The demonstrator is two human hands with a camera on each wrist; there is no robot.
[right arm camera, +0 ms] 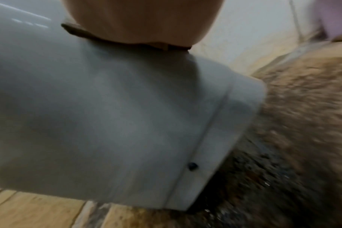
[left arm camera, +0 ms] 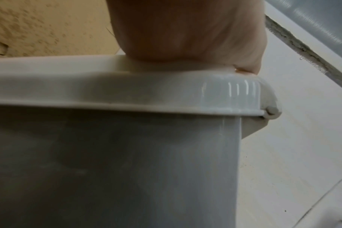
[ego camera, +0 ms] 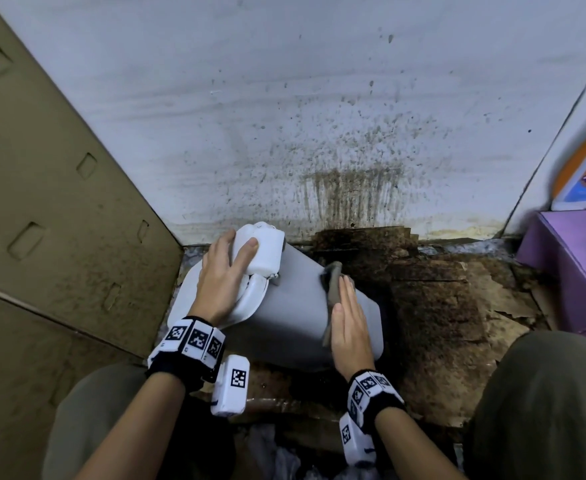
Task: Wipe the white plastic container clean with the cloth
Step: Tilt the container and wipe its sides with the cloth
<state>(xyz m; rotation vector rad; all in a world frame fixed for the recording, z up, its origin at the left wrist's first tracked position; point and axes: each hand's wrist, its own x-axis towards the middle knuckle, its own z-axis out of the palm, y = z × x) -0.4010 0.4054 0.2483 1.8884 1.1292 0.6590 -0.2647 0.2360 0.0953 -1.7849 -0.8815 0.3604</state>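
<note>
The white plastic container (ego camera: pixel 295 306) lies tilted on its side on the floor, lid end up left. My left hand (ego camera: pixel 227 268) rests on that lid end, fingers laid fairly straight over the lid flap; the left wrist view shows the palm (left arm camera: pixel 185 30) pressing on the container's rim (left arm camera: pixel 127 92). My right hand (ego camera: pixel 347 306) lies flat, fingers straight, pressing a grey-brown cloth (ego camera: pixel 333 285) onto the container's upper side near its base. In the blurred right wrist view the cloth (right arm camera: pixel 84 33) peeks out under the palm (right arm camera: pixel 142 20) on the container's grey-white wall (right arm camera: pixel 107 115).
A brown cardboard box (ego camera: pixel 42 202) stands close on the left. The white wall (ego camera: pixel 319 133) behind is spattered with brown stains. Wet, dirty cardboard (ego camera: pixel 440 299) covers the floor to the right. A purple box (ego camera: pixel 568 271) sits at the far right. My knees (ego camera: pixel 544 393) frame the bottom.
</note>
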